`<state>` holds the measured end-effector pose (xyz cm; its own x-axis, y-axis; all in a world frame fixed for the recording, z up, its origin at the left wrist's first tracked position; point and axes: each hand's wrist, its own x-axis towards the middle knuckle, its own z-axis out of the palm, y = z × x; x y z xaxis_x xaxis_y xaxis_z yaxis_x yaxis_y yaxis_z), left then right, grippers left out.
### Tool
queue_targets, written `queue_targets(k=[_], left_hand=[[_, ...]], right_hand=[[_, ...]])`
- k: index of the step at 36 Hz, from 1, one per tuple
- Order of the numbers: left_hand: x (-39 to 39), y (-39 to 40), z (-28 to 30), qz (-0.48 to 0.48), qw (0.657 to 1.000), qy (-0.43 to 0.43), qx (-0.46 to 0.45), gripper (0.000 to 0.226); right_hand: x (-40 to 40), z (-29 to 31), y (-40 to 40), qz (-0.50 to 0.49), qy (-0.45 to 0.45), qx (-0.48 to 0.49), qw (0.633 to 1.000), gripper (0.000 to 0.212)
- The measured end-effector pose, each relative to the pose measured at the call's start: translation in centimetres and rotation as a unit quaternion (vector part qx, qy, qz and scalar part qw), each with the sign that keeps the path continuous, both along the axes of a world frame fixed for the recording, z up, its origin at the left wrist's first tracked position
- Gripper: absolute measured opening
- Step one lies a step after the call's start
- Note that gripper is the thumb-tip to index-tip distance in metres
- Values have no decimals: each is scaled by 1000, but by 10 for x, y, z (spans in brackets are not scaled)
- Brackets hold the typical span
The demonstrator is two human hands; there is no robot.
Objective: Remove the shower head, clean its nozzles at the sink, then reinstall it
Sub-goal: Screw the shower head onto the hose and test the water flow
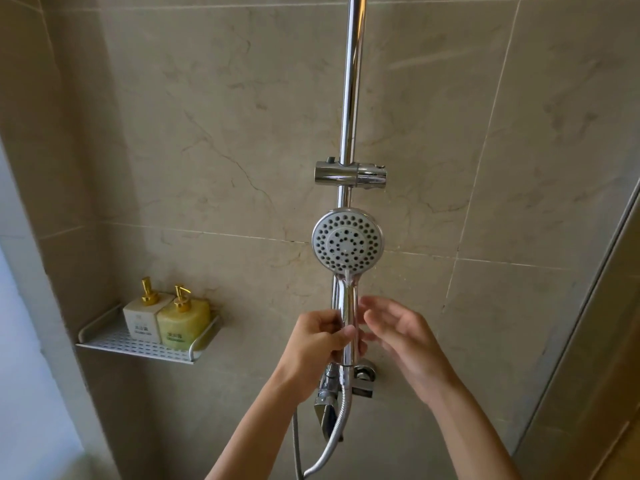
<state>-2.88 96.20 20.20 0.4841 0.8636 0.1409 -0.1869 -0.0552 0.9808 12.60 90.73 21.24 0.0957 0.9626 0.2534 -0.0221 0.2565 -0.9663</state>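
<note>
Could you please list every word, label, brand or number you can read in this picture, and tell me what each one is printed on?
White pump bottle: a small emblem and lines of characters on its front, too small and blurred to read.
Yellow pump bottle: a line of characters and smaller print near its base, too blurred to read.
Shower head, slider bracket, rail, hose and shelf: no text visible.
Nothing here can be quoted reliably.

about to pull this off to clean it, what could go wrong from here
1. Only the left hand has a grip on the shower head's chrome handle; the right hand is open beside it, so the smooth handle could slip.
2. The hose loops near the faucet below and may snag.
3. A swinging head could strike the tiled wall.
</note>
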Motion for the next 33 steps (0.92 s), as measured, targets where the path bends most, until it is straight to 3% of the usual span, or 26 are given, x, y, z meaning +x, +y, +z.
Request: queue_targets(k=[6,10,15,20,27,31,33], left_hand=[[10,-9,2,-29,999,10,13,15],[10,-12,-4,-58,998,18,11,11],[2,-20,-10,-125,992,10,3,15],[-3,-31,-34,-125,992,24,-7,33],[-3,-49,-59,-72,997,31,8,18],[-4,-55,-72,-89,995,30,-13,18],[-6,-57,-78,-94,995,26,-28,19]], right_hand=[[-9,16,-1,-13,19,4,1000,31],[-9,14,-6,-38,25,12,999,22],[-7,4,-16,-70,31,39,996,29],[-9,-6,-26,-90,88,72,989,37],[-15,-20,-40,-88,89,40,991,40],[-16,-29,-51,-73,55,6,996,64],[-18,-35,-57,-54,82,0,995,50]])
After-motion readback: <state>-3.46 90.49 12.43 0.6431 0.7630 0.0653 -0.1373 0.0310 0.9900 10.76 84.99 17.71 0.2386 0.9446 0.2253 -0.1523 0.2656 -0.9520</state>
